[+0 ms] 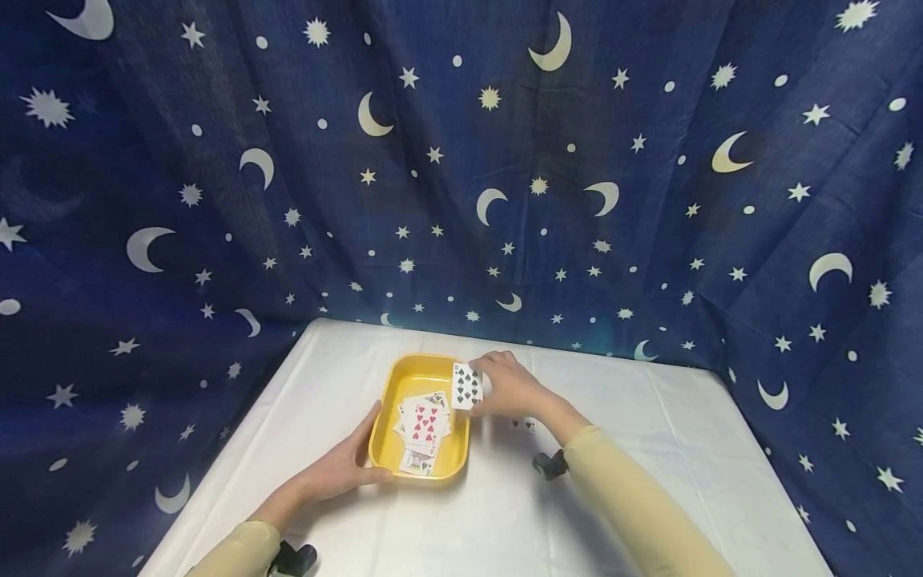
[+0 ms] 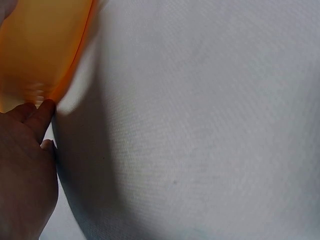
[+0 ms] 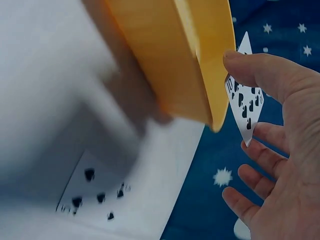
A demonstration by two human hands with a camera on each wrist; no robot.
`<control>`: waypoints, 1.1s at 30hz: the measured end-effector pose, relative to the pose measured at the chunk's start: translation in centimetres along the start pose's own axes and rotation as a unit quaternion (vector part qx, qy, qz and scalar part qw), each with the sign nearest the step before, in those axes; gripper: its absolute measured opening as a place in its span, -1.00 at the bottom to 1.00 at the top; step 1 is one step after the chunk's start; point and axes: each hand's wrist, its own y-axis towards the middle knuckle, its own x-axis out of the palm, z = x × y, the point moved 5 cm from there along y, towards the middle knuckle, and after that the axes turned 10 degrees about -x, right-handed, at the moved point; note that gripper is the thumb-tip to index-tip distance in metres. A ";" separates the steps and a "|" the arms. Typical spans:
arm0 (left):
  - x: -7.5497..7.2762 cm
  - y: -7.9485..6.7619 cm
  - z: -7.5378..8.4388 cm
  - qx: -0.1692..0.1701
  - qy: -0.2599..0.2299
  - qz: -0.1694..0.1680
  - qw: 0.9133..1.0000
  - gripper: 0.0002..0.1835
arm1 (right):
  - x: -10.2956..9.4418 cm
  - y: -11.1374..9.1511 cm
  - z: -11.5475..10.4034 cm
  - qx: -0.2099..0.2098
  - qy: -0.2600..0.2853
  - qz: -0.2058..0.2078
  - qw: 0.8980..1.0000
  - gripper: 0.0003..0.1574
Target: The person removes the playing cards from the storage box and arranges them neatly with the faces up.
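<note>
a pale yellow left sleeve (image 1: 234, 553) reaches in over the left side of a white-covered table (image 1: 505, 529), a black wrist device (image 1: 294, 558) at its cuff. beyond it, the left hand (image 1: 340, 469) lies spread around the near left corner of a yellow tray (image 1: 421, 367), fingers extended along its left wall and thumb to its near side. the tray sits left of the middle of the table, toward the far edge. inside, loose playing cards (image 1: 425, 437) overlap, with a red hearts card (image 1: 421, 425) face up on top and a face card (image 1: 416, 463) showing beneath it at the tray's near end. at the tray's right rim, the right hand (image 1: 512, 389) pinches a ten of spades (image 1: 464, 389) between thumb and fingers, its printed side visible. a spade card (image 3: 95, 190) lies face up on the table to the right of the tray, partly hidden by the wrist in the head view. farther right, a second black device (image 1: 550, 465) shows beside the right sleeve (image 1: 638, 509). a navy curtain (image 1: 433, 192) of moons and stars hangs along the left, far and right edges.
</note>
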 end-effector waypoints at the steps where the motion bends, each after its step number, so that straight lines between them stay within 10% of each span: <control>1: 0.0 0.0 0.0 0.000 0.001 0.000 1.000 0.36 | -0.2 -0.2 0.3 0.002 0.000 0.003 1.000 0.20; 33: 0.1 -0.1 0.2 0.005 -0.004 -0.009 1.000 0.38 | -2.1 -6.5 8.9 0.062 0.007 0.013 0.998 0.12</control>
